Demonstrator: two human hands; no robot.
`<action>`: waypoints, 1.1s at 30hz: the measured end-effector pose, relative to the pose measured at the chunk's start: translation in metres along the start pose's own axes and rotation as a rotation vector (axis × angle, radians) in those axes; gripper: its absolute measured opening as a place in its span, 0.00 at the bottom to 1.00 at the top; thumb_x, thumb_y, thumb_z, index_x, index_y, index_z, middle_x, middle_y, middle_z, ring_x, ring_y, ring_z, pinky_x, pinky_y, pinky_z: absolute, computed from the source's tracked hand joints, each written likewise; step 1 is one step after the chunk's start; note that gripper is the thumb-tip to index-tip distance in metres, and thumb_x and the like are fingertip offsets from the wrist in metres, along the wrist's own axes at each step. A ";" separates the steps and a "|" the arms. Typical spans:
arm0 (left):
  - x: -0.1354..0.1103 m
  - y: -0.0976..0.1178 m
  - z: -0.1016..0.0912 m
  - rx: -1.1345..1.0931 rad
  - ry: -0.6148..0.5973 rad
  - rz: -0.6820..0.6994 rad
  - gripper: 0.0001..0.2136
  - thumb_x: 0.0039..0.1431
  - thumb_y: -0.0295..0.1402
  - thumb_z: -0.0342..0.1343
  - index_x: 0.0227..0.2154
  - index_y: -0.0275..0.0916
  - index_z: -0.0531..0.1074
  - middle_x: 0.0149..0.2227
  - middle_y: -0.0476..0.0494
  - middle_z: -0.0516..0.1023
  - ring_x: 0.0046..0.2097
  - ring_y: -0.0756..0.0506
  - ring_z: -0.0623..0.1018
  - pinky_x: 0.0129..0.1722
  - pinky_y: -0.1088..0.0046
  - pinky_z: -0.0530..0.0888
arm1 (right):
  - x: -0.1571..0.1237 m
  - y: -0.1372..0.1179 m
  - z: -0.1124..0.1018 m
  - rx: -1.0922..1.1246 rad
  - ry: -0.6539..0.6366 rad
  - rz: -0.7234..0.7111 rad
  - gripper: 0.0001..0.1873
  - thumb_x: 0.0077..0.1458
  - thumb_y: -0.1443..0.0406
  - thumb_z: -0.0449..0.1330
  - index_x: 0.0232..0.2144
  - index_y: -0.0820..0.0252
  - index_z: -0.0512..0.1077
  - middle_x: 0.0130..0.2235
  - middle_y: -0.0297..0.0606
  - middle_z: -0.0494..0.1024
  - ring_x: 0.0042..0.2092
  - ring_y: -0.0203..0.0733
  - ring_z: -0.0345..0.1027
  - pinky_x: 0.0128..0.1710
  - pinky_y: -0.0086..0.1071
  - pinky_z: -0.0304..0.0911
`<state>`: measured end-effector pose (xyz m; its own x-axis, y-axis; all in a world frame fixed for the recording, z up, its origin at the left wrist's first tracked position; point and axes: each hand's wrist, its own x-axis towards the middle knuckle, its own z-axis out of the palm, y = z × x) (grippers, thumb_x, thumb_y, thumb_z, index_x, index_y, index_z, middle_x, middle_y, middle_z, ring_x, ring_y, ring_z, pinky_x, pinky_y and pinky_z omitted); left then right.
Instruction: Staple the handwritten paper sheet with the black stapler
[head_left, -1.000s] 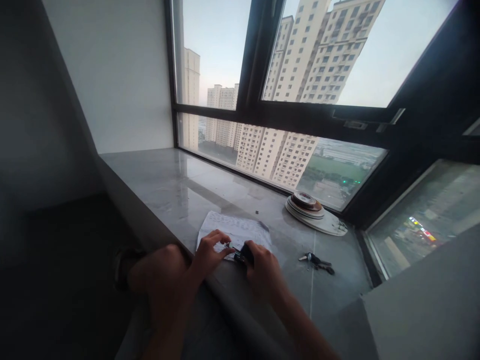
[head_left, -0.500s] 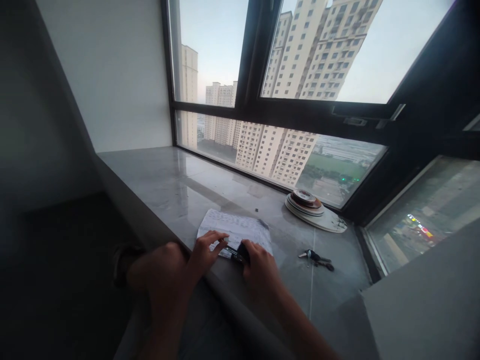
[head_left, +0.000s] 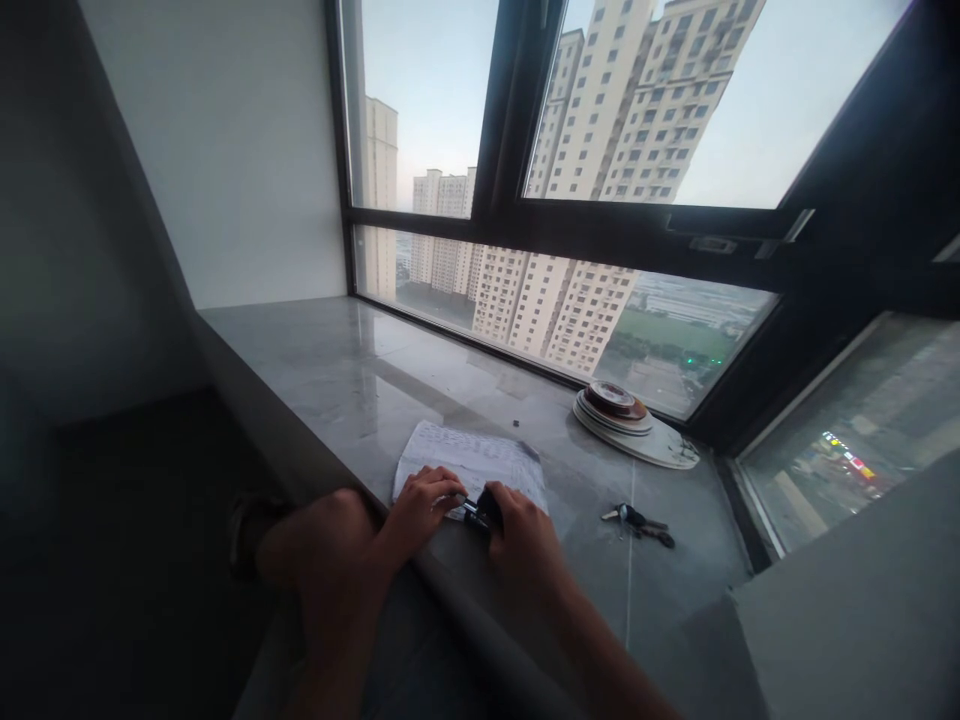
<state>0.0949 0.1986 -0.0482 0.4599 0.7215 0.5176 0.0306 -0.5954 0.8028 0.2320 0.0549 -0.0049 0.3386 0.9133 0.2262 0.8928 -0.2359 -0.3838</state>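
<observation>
A small dark stapler (head_left: 475, 512) with a silvery metal strip is between my hands, low over the near edge of the paper. My right hand (head_left: 517, 525) is closed around its black end. The fingers of my left hand (head_left: 424, 507) are bent and pinch at the silvery end; whether a small loose piece sits between them is hidden. Beneath and behind both hands lies a creased white sheet of paper (head_left: 480, 455) with handwriting on it.
A grey stone windowsill (head_left: 300, 345) carries everything. To the right lies a bunch of keys (head_left: 637, 524). Stacked plates (head_left: 619, 410) stand by the dark window frame (head_left: 480, 226). My bent knee (head_left: 341, 515) is at the sill's front edge, left of my hands.
My left hand has moved slightly right and down, bringing its fingertips onto the silvery strip. My right hand stays around the black end. The view has shifted a little.
</observation>
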 end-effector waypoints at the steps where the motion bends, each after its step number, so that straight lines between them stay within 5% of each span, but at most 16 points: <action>1: 0.001 0.000 0.000 -0.006 0.021 0.007 0.04 0.48 0.43 0.69 0.26 0.53 0.82 0.27 0.47 0.81 0.45 0.36 0.78 0.41 0.65 0.71 | 0.000 0.000 0.000 0.003 0.002 -0.001 0.20 0.50 0.76 0.56 0.45 0.54 0.70 0.40 0.37 0.78 0.40 0.44 0.71 0.34 0.31 0.51; 9: 0.004 -0.001 -0.003 -0.085 -0.123 -0.005 0.03 0.48 0.35 0.69 0.27 0.52 0.82 0.30 0.47 0.82 0.41 0.39 0.78 0.42 0.67 0.71 | 0.001 0.001 0.000 0.016 0.000 -0.013 0.21 0.50 0.76 0.56 0.45 0.54 0.70 0.41 0.38 0.79 0.42 0.45 0.71 0.35 0.31 0.51; 18: 0.001 -0.007 -0.001 0.113 -0.294 0.095 0.14 0.60 0.26 0.57 0.42 0.50 0.82 0.41 0.46 0.82 0.45 0.42 0.77 0.50 0.66 0.71 | 0.001 0.001 0.001 0.025 0.019 -0.018 0.20 0.50 0.76 0.56 0.44 0.54 0.70 0.40 0.37 0.79 0.41 0.44 0.71 0.34 0.31 0.51; 22: 0.001 -0.002 -0.002 0.135 -0.245 0.074 0.16 0.59 0.26 0.59 0.48 0.47 0.80 0.44 0.45 0.83 0.48 0.42 0.79 0.53 0.63 0.73 | 0.001 0.002 0.001 0.033 0.029 -0.009 0.21 0.49 0.76 0.57 0.44 0.54 0.70 0.41 0.37 0.79 0.41 0.45 0.72 0.35 0.31 0.52; 27: -0.001 0.011 -0.004 0.097 -0.122 -0.117 0.14 0.56 0.29 0.63 0.46 0.43 0.80 0.46 0.46 0.84 0.51 0.41 0.81 0.58 0.60 0.74 | 0.000 0.004 0.004 0.107 0.125 0.007 0.19 0.53 0.74 0.58 0.47 0.55 0.71 0.41 0.39 0.80 0.41 0.46 0.73 0.38 0.31 0.57; 33: -0.014 0.031 0.011 0.072 -0.189 0.004 0.27 0.53 0.22 0.61 0.57 0.44 0.73 0.57 0.46 0.78 0.59 0.40 0.75 0.63 0.59 0.70 | 0.003 0.003 0.008 0.206 0.242 -0.004 0.16 0.56 0.70 0.58 0.49 0.59 0.70 0.42 0.43 0.79 0.42 0.47 0.74 0.40 0.32 0.61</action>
<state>0.0992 0.1660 -0.0344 0.6183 0.6439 0.4505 0.0884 -0.6267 0.7743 0.2333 0.0596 -0.0128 0.4184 0.8028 0.4247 0.8235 -0.1382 -0.5502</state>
